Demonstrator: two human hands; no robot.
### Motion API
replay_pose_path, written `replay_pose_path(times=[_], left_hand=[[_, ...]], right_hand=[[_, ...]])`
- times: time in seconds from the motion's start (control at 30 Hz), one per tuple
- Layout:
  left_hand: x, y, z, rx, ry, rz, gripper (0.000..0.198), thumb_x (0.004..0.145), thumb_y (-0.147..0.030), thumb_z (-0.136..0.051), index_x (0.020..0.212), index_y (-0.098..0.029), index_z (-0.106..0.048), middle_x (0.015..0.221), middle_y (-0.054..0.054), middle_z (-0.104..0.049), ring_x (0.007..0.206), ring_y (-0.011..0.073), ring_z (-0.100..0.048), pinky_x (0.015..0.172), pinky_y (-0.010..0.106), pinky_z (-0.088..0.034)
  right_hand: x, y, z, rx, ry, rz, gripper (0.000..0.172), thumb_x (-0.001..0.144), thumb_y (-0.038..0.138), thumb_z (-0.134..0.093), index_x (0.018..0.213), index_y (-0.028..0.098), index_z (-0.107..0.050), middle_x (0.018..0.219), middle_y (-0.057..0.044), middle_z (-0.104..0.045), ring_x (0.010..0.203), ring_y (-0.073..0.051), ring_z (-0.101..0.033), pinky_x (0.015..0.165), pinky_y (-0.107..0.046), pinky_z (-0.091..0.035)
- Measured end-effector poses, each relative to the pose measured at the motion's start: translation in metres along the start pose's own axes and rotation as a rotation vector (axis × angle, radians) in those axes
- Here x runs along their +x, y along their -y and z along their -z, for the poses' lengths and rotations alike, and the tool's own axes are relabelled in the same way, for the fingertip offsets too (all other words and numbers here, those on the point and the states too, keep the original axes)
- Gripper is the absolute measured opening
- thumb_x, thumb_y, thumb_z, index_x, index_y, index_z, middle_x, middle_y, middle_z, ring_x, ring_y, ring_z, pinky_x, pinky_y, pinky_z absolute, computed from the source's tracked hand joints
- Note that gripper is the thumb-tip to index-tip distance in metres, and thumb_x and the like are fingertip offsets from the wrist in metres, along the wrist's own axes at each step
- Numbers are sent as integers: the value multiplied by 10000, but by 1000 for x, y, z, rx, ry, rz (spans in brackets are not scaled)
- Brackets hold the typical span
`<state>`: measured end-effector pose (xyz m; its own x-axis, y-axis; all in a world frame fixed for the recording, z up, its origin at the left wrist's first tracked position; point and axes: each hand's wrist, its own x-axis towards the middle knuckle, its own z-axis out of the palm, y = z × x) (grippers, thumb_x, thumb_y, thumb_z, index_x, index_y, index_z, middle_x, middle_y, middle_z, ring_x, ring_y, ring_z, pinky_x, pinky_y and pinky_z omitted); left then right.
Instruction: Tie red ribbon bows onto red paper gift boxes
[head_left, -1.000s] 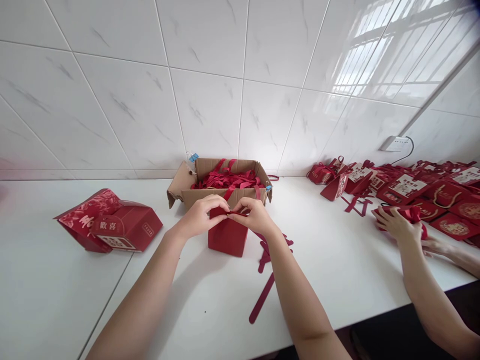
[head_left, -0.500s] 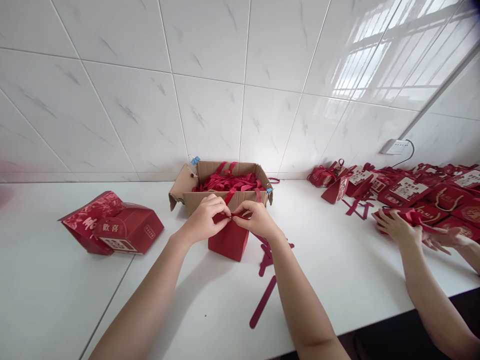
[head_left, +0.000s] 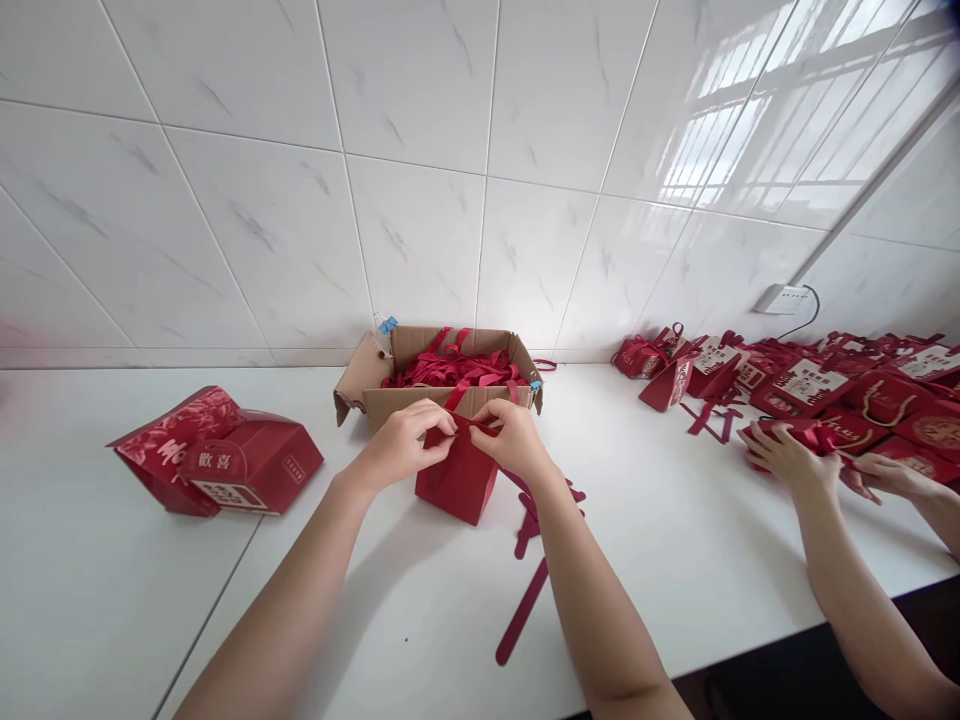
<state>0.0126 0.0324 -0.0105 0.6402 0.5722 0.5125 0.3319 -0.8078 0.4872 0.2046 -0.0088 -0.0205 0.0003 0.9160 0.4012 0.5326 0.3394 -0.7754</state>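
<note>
A red gift box (head_left: 456, 482) stands upright on the white table in front of me, its top narrowing under my fingers. My left hand (head_left: 406, 440) pinches one side of a red ribbon (head_left: 466, 419) at the box's top. On the other side, my right hand (head_left: 511, 436) pinches the ribbon too, a short gap from the left fingertips. Just behind is a cardboard carton (head_left: 397, 405) heaped with red ribbons (head_left: 465, 368). Dark red flat strips (head_left: 523, 612) lie to the right of the box, partly hidden by my right forearm.
Two red printed boxes (head_left: 255, 455) lean together on the left. At right, a co-worker's hands (head_left: 795, 455) work on a red box beside a pile of finished-looking red boxes (head_left: 885, 395). A power strip (head_left: 781, 298) is against the tiled wall (head_left: 420, 240).
My fingertips have drawn slightly apart with the ribbon stretched between them. The co-worker's right hand has closed in on the ribbon of their box. The view has shifted slightly.
</note>
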Motion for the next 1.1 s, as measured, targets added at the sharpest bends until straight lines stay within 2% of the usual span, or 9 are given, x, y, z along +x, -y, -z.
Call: replay_pose_path(times=[0.13,0.23,0.33,0.57,0.77,0.9,1.0,1.1], left_hand=[[-4,-7,11,-95,-23,51,46,813,-229,-578,795,-204,-612,878,24,-669,846,169,-622,762,290,-512],[-7,-16,20,-178,48,103,60,811,-253,-598,816,-207,-636,867,17,-680,833,172,-630,773,291,-522],[-8,-23,26,-238,135,131,64,819,-260,-601,825,-214,-646,853,6,-679,804,165,-626,769,291,-528],[-10,-26,30,-312,152,79,60,838,-230,-601,861,-196,-645,870,19,-672,827,160,-618,791,299,-522],[-9,-26,28,-393,140,88,85,851,-238,-621,923,-202,-649,922,24,-671,872,160,-619,822,305,-527],[-9,-30,27,-414,104,45,32,857,-206,-613,864,-191,-641,859,25,-659,819,151,-609,770,291,-519],[-11,-36,29,-423,100,-1,34,851,-172,-611,830,-182,-636,818,27,-652,777,145,-603,714,277,-511],[-12,-44,29,-445,152,-16,37,830,-157,-629,801,-176,-639,796,31,-662,762,148,-616,693,273,-517]], right_hand=[[-4,5,2,-11,71,11,46,743,195,-609,789,188,-616,805,-30,-654,744,-164,-600,690,-318,-511],[-9,14,7,44,129,112,182,761,237,-649,940,208,-645,990,-57,-641,907,-186,-605,797,-339,-517],[-12,23,12,154,166,246,184,801,208,-622,980,225,-663,1082,-62,-623,996,-180,-597,844,-321,-511],[-14,30,19,249,202,338,51,804,213,-648,837,197,-682,864,-38,-666,776,-146,-601,693,-287,-497],[-17,34,17,278,167,322,71,817,221,-624,762,188,-653,808,-32,-646,705,-130,-571,657,-281,-469],[-18,38,16,290,163,315,69,821,184,-597,759,181,-625,778,-19,-613,697,-124,-546,675,-278,-452],[-20,39,17,343,224,327,85,834,196,-590,754,177,-612,770,-16,-600,702,-123,-529,684,-277,-438],[-21,36,19,382,336,357,101,852,216,-588,762,180,-613,766,-19,-607,733,-136,-523,713,-290,-428]])
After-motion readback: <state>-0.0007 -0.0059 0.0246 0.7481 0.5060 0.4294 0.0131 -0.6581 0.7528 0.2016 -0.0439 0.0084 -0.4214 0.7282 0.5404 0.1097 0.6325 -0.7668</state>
